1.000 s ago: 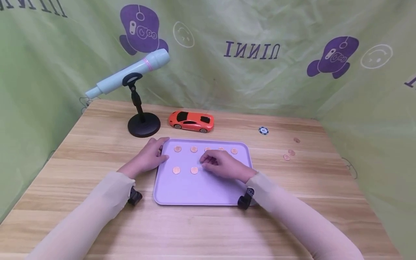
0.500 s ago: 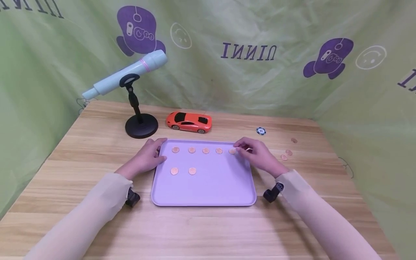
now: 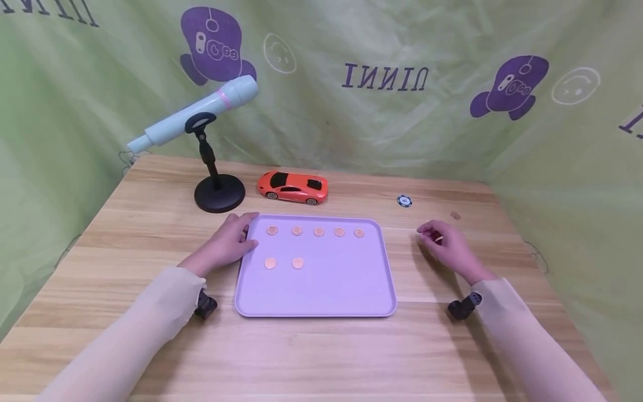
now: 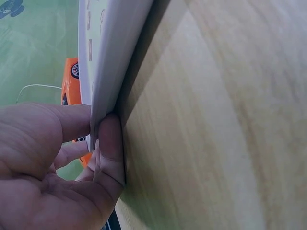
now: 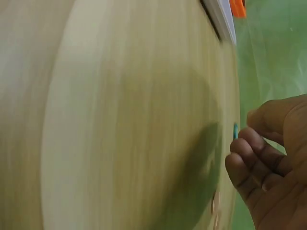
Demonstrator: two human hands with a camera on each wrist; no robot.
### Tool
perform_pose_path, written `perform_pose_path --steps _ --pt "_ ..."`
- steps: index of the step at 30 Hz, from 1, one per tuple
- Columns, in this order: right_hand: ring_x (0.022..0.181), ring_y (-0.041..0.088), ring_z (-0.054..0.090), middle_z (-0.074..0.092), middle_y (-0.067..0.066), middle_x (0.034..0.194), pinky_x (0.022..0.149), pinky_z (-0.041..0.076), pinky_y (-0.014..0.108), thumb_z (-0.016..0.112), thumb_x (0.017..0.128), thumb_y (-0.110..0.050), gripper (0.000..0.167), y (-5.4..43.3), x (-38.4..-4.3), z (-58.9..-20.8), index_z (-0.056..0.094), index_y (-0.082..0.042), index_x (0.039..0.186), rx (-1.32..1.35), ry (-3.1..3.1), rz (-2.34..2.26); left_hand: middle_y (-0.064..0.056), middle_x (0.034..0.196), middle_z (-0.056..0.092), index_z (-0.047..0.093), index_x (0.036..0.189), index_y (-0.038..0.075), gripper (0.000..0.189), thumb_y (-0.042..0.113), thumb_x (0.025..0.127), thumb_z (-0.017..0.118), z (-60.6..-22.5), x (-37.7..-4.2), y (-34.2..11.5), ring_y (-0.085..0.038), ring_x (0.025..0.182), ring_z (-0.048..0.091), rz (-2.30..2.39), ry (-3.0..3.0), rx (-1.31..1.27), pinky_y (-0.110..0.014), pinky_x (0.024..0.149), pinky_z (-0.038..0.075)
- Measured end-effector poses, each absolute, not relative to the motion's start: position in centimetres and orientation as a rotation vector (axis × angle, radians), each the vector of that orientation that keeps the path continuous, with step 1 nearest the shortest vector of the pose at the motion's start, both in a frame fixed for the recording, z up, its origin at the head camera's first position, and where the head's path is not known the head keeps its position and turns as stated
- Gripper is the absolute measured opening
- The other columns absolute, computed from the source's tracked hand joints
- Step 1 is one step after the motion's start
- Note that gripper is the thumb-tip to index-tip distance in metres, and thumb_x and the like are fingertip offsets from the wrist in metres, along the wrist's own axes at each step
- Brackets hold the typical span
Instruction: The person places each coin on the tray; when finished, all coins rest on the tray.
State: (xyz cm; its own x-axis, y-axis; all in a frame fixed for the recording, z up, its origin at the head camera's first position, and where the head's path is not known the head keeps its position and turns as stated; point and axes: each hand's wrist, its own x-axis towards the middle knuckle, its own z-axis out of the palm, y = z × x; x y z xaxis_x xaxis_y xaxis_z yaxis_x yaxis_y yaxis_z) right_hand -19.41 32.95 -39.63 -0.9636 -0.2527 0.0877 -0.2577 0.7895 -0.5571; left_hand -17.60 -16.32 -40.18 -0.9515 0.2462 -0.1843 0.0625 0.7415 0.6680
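Observation:
A lilac tray (image 3: 321,304) lies on the table with copper-coloured coins (image 3: 297,230) on it. Several form a back row, and two more sit in front of them at the left. My left hand (image 3: 226,245) grips the tray's left rim, and the left wrist view shows the rim between thumb and fingers (image 4: 110,139). To the right of the tray, my right hand (image 3: 449,248) hovers over the table, fingers loosely bent and holding nothing. A loose coin (image 3: 455,215) shows beyond it. The right wrist view has coins (image 5: 215,201) on the table near the fingertips.
An orange toy car (image 3: 292,188) stands behind the tray. At the back left, a light blue microphone (image 3: 201,109) rests on a black stand (image 3: 219,194). A poker chip (image 3: 404,201) lies at the back right. A green curtain (image 3: 311,128) hangs behind the table.
My right hand has moved from over the tray's middle, past its right back corner, to the table on the right. The left hand stays on the rim. The coins on the tray keep their places.

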Motion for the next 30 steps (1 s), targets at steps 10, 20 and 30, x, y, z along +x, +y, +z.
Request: perform_pose_path --steps 10,20,30 --pt "0.103 0.042 0.066 0.068 0.031 0.115 0.092 0.054 0.051 0.071 0.098 -0.007 0.026 36.0 -19.3 -39.5 0.066 0.009 0.117 0.312 -2.985 0.833 -0.029 0.127 0.049 0.031 0.161 -0.003 0.068 0.009 0.102 0.063 -40.3 -17.8 -16.2 -0.029 0.098 0.056 1.004 2.697 0.259 -0.035 0.083 0.053" --pt "0.089 0.020 0.064 0.071 0.024 0.103 0.078 0.049 0.017 0.074 0.095 -0.006 0.025 37.0 -19.4 -40.1 0.067 0.009 0.114 0.314 -3.045 0.814 -0.028 0.127 0.048 0.031 0.161 -0.002 0.069 0.010 0.102 0.063 -40.2 -18.1 -16.2 -0.029 0.099 0.055 0.987 2.684 0.256 -0.035 0.084 0.053" --pt "0.090 0.015 0.063 0.071 0.022 0.103 0.075 0.049 0.013 0.070 0.097 -0.005 0.025 37.1 -19.8 -40.2 0.065 0.008 0.118 0.305 -3.114 0.865 -0.029 0.130 0.047 0.030 0.162 0.000 0.069 0.009 0.102 0.063 -40.3 -17.9 -16.3 -0.031 0.102 0.058 0.995 2.666 0.222 -0.039 0.089 0.056"
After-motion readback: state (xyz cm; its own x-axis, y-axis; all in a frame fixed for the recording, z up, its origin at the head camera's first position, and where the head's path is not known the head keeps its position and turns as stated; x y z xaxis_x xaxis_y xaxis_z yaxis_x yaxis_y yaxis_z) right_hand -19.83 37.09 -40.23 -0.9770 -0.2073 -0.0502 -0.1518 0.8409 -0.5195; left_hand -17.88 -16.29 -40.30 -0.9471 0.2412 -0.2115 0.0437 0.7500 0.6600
